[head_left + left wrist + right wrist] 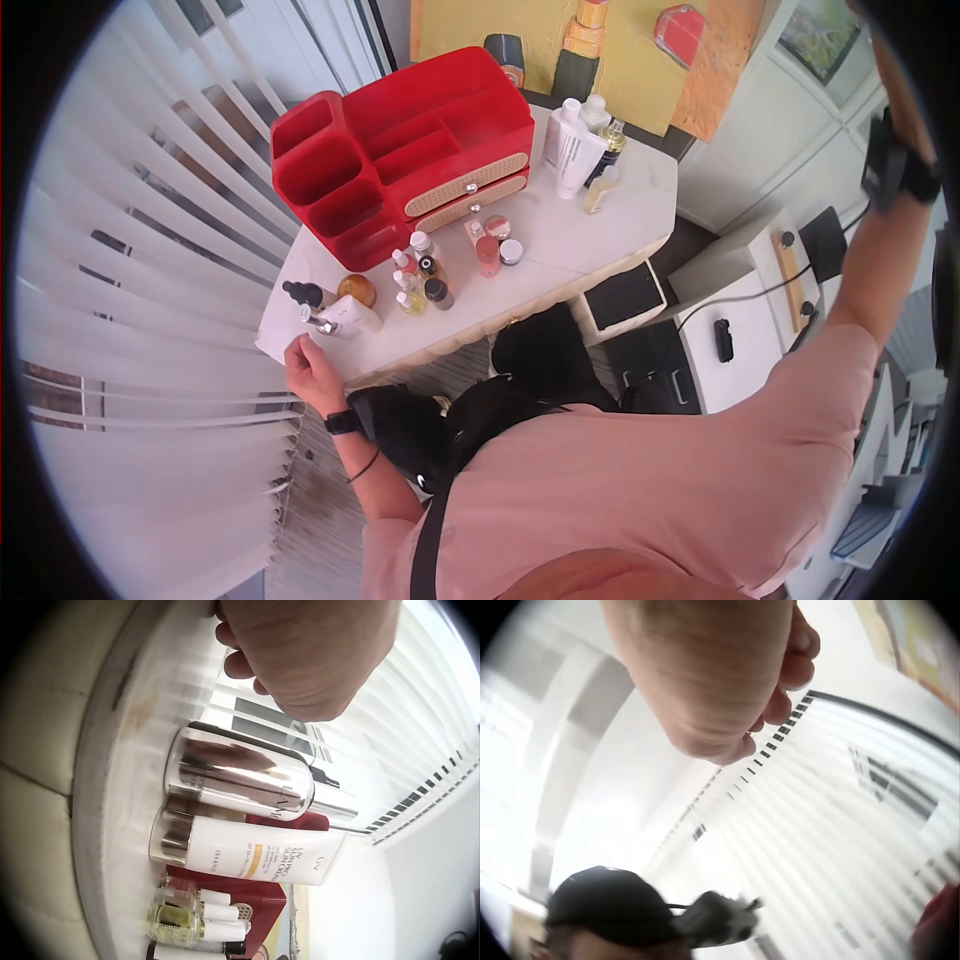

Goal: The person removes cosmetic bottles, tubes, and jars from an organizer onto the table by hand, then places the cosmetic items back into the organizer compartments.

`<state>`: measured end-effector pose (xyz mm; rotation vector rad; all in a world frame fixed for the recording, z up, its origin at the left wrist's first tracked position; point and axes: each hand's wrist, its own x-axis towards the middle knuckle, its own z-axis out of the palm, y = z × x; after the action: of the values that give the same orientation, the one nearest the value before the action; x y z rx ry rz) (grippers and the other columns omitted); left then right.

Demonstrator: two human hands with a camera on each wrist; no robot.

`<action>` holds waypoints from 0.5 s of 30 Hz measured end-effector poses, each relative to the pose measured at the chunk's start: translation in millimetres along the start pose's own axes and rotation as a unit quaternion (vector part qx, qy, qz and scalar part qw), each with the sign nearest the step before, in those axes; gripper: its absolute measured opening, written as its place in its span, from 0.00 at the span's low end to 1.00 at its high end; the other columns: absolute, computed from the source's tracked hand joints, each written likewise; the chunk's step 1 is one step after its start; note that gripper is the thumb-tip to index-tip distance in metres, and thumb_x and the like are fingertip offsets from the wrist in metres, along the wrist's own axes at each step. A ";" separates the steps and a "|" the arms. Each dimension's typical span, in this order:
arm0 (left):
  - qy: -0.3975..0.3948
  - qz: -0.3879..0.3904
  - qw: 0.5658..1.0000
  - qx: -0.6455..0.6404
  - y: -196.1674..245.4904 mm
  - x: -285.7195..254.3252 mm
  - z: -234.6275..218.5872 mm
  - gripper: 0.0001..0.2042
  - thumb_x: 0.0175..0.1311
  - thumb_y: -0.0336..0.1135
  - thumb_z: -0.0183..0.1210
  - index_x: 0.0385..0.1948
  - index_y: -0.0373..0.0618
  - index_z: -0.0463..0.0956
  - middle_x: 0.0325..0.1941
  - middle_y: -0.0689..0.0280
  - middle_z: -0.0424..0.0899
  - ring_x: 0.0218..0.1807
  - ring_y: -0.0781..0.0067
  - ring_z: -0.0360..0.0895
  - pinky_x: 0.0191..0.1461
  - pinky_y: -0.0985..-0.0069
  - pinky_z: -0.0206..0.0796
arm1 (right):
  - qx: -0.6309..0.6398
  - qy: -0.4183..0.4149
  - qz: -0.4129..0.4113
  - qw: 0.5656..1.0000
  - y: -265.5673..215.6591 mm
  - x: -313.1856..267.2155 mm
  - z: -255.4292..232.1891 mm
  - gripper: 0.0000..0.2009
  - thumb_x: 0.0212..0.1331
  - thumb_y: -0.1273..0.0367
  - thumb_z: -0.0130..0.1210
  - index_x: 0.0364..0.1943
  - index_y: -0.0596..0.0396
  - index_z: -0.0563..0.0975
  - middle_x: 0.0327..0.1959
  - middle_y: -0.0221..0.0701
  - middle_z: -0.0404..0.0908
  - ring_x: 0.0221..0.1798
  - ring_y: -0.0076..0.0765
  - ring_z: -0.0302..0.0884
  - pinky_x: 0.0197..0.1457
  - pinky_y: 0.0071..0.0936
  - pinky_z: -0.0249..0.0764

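Observation:
Beside the white tabletop's left end, my left hand has its fingers loosely curled, with nothing seen in them. A silver pump bottle and a white sun cream tube stand next to this hand, not touched by it. My right hand is raised away from the table, its fingers bent; what lies inside them is hidden. Only part of it shows at the head view's upper right edge. A red organizer with empty compartments and two woven-front drawers stands on the table.
Small bottles and jars stand before the organizer, with white bottles on its right. An open drawer juts from the table's front. Blinds hang at the left. A person's black cap shows in the right wrist view.

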<state>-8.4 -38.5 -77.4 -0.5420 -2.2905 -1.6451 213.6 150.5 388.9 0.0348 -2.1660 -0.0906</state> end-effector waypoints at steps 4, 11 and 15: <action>0.001 -0.003 1.000 0.007 8.1 -0.1 -1.1 0.12 0.78 0.38 0.59 0.42 0.36 0.84 0.29 0.68 0.83 0.33 0.78 0.76 0.42 0.75 0.71 | -0.184 -0.028 -0.077 0.980 222.5 -55.4 -137.6 0.04 0.74 0.71 0.59 0.43 0.57 0.80 0.31 0.22 0.83 0.32 0.17 0.76 0.37 0.18 0.74; 0.009 0.001 1.000 -0.013 -2.1 -0.2 1.1 0.12 0.77 0.37 0.60 0.42 0.35 0.84 0.30 0.66 0.84 0.33 0.78 0.76 0.41 0.75 0.72 | -0.258 -0.195 0.110 0.940 249.2 -84.8 -82.8 0.09 0.64 0.66 0.64 0.39 0.59 0.84 0.32 0.41 0.87 0.34 0.41 0.85 0.41 0.36 0.78; 0.000 0.018 1.000 -0.008 -4.2 0.6 -1.8 0.12 0.77 0.37 0.60 0.43 0.35 0.84 0.31 0.66 0.85 0.33 0.79 0.76 0.41 0.75 0.73 | -0.129 -0.335 0.132 0.924 311.3 -161.9 -13.2 0.11 0.70 0.62 0.60 0.41 0.58 0.82 0.36 0.33 0.85 0.38 0.37 0.82 0.45 0.35 0.75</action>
<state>-10.8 -41.3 -80.1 -0.5831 -2.2554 -1.6468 318.5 469.8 287.2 -0.5095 -2.7956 -0.2630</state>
